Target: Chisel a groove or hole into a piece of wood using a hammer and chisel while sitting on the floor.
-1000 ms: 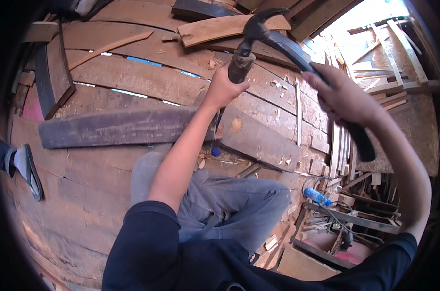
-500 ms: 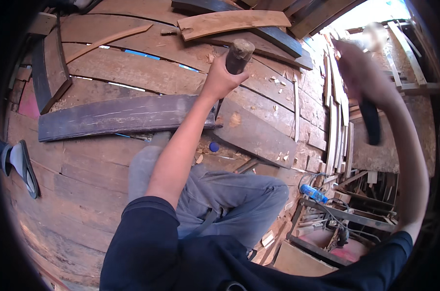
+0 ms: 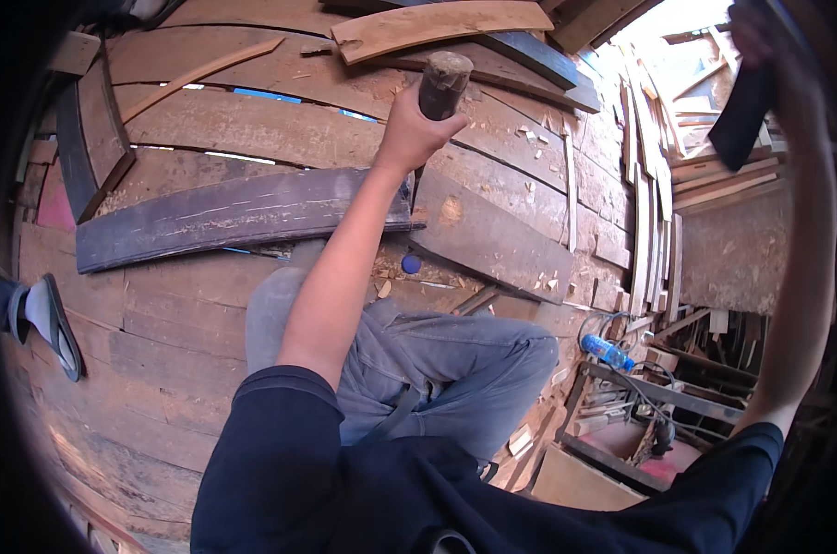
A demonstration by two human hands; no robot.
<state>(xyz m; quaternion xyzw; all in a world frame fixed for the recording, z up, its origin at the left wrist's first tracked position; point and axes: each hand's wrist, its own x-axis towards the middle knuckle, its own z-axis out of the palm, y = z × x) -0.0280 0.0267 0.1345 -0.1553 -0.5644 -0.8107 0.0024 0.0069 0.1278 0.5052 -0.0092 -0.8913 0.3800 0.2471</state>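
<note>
My left hand (image 3: 411, 134) is wrapped round the thick dark handle of a chisel (image 3: 444, 90), held upright with its worn, flattened top facing up. The narrow blade reaches down to the right end of a dark curved plank (image 3: 224, 217), which lies across the floor in front of my knee. Up at the far right, my right hand (image 3: 758, 44) is raised and closed on a hammer (image 3: 744, 115). Only its black handle hangs clearly in sight; the head is out of view or lost in the dark rim.
A flat board (image 3: 492, 235) with wood chips lies right of the plank. Curved pieces (image 3: 446, 30) are piled at the back. Long strips (image 3: 642, 222) line the right side, near a blue bottle (image 3: 608, 352). A small blue cap (image 3: 411, 264) rests by my knee. A sandaled foot (image 3: 54, 328) is at left.
My right hand has swung up and outward with the hammer, toward the upper right edge. My left hand still holds the chisel at the plank's end; the view has shifted slightly.
</note>
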